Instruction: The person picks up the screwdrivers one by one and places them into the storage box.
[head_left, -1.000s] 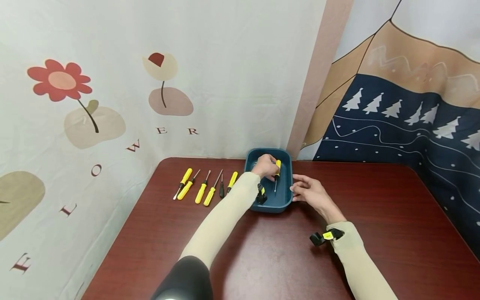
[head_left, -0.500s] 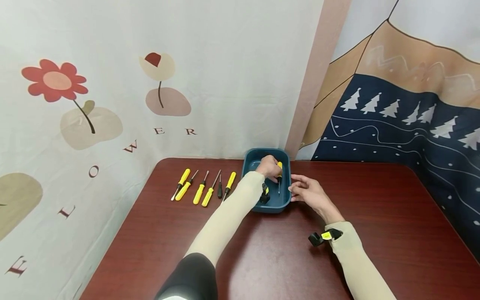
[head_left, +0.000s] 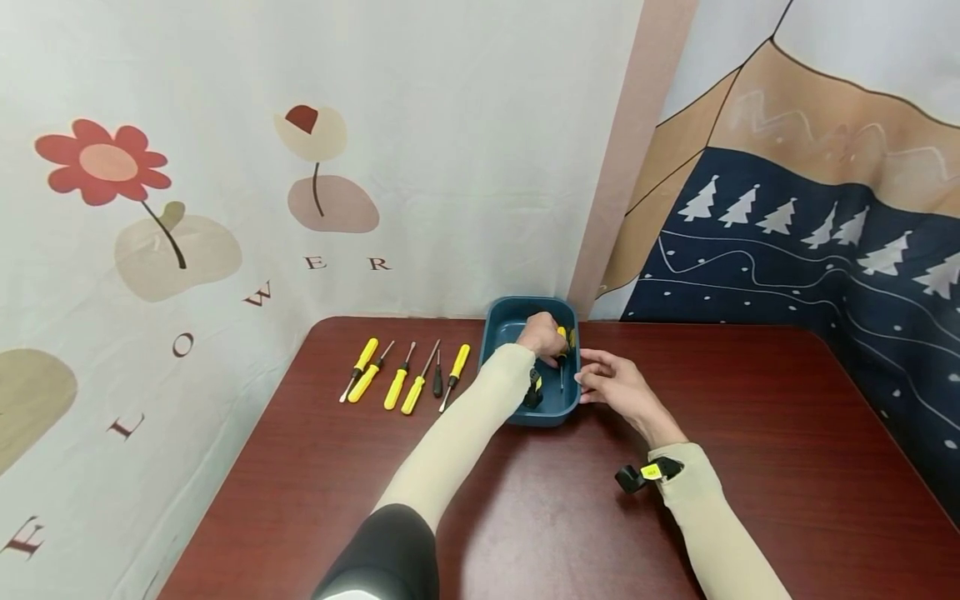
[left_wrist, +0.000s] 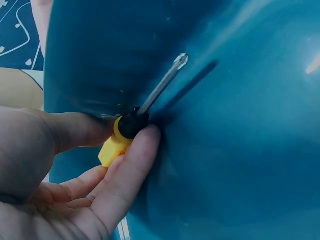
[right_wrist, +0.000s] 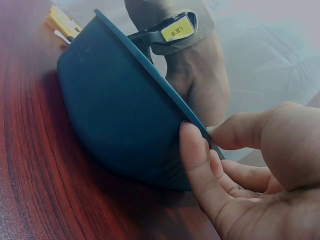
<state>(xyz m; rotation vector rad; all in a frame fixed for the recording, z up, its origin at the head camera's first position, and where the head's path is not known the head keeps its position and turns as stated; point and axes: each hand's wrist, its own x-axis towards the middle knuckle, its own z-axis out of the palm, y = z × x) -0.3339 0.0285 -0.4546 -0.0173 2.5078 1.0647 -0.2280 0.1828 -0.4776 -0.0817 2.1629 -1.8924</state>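
Note:
A blue plastic bin (head_left: pixel 491 315) stands near the table's back edge. Inside it, my left hand (head_left: pixel 542 336) pinches a small screwdriver (left_wrist: pixel 115 147) between thumb and fingers, close to the right wall. The screwdriver has a yellow handle, a black collar and a cross-shaped tip; in the left wrist view its shaft points up and right, with a shadow on the bin's surface. My right hand (head_left: pixel 617 387) holds the bin's right rim (right_wrist: pixel 167 90), thumb at the rim and fingers against the outer wall. The left hand's palm side is hidden in the head view.
Left of the bin, several yellow-handled screwdrivers (head_left: pixel 400 379) and a small black one (head_left: pixel 438 383) lie in a row on the dark red table (head_left: pixel 540 500). A printed curtain (head_left: pixel 450 167) hangs behind the table.
My left hand has moved slightly right with the screwdriver, toward the bin's right wall. Its forearm uncovers more of the nearest yellow screwdriver. The right hand stays at the rim.

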